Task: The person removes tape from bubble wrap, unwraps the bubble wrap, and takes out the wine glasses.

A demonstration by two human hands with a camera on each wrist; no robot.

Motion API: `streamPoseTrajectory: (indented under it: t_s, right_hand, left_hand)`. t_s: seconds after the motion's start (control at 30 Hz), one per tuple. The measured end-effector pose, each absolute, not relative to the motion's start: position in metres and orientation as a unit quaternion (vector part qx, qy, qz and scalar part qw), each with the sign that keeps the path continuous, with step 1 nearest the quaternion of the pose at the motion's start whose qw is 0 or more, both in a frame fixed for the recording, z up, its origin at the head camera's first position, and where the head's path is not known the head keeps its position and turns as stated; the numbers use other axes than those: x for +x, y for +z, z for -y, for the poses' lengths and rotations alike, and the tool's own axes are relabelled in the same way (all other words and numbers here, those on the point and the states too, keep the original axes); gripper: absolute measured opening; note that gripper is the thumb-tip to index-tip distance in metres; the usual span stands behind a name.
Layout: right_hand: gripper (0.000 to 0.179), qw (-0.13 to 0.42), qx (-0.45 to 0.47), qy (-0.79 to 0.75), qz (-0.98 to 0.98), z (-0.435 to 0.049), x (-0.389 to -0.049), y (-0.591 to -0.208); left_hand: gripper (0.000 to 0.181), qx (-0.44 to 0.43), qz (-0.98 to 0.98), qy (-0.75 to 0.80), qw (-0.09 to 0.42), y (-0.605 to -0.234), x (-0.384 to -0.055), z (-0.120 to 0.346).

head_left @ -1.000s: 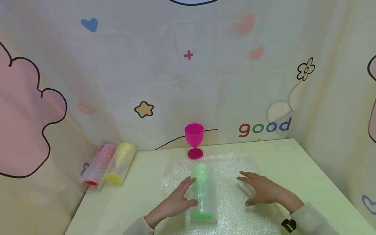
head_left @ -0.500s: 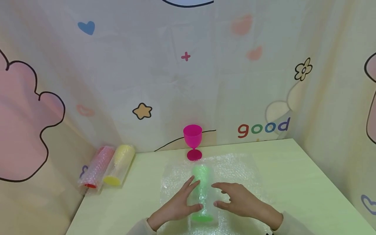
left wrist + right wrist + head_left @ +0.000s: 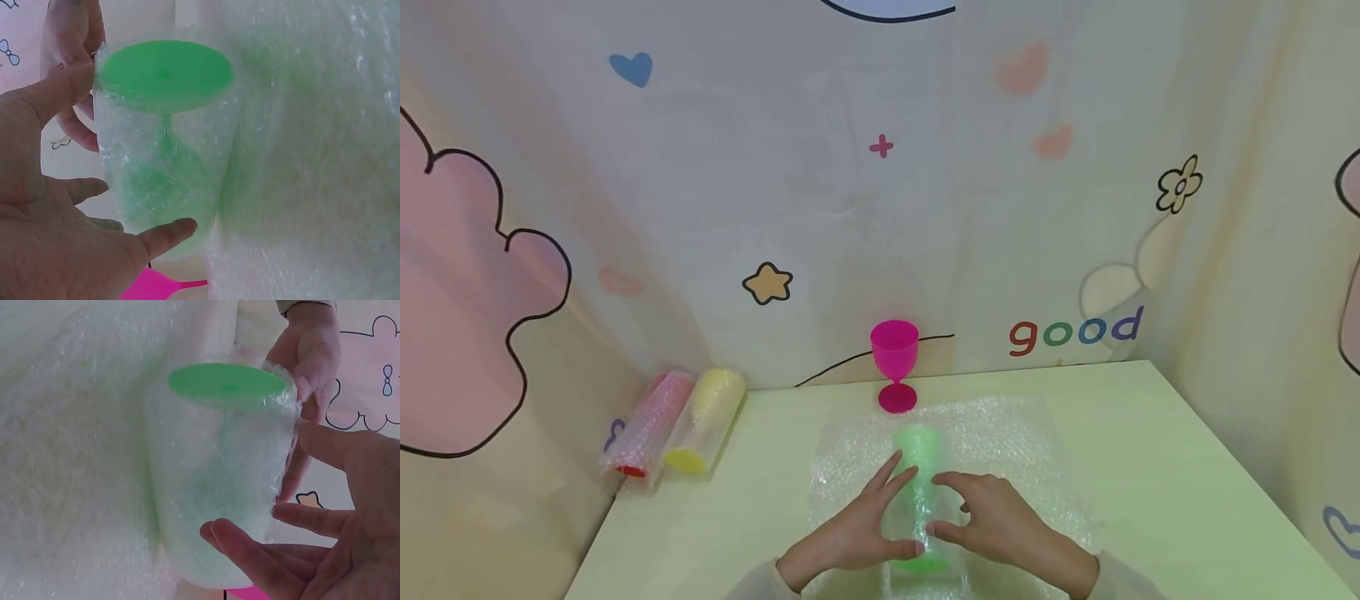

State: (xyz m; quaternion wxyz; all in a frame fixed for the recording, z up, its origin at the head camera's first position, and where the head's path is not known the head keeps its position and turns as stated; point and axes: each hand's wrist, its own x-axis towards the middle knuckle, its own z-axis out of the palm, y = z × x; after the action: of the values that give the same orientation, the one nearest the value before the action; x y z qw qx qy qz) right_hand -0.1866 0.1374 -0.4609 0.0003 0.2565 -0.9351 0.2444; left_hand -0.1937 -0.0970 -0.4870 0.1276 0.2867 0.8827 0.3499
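Observation:
A green goblet (image 3: 167, 72) lies on its side inside bubble wrap, its foot towards me. The wrap is rolled round it, and the rest of the bubble wrap sheet (image 3: 1000, 433) spreads flat on the table. My left hand (image 3: 853, 529) rests on the left side of the roll, fingers and thumb spread and mostly straight. From the right, my right hand (image 3: 1000, 517) touches the roll with its thumb and index finger extended; its other fingers are partly hidden in the head view. Behind the sheet stands a pink goblet (image 3: 896, 350), upright and unwrapped.
At the table's left edge lie two bubble-wrapped rolls side by side, a red roll (image 3: 651, 425) and a yellow roll (image 3: 706, 421). A printed cloth backdrop (image 3: 820, 167) rises behind the pale green table (image 3: 1180, 492) and on both sides.
My right hand has come left from above the sheet to touch the roll. My left hand has slid a little right along with the wrapped green goblet. The pink goblet stays put.

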Motion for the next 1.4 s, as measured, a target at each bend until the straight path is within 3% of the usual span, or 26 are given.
streamPoseTrajectory:
  t_s: [0.37, 0.8, 1.4]
  right_hand:
    - [0.037, 0.033, 0.289, 0.261, 0.921, -0.132, -0.186, -0.462]
    - [0.041, 0.065, 0.294, 0.179, 0.937, -0.128, -0.184, -0.458]
    - [0.023, 0.085, 0.317, 0.204, 0.922, -0.125, -0.184, -0.469]
  left_hand:
    - [0.089, 0.286, -0.887, 0.343, 0.117, -0.489, -0.197, 0.093]
    - [0.093, 0.267, -0.886, 0.356, 0.133, -0.485, -0.197, 0.084]
    - [0.094, 0.273, -0.884, 0.358, 0.126, -0.488, -0.197, 0.086]
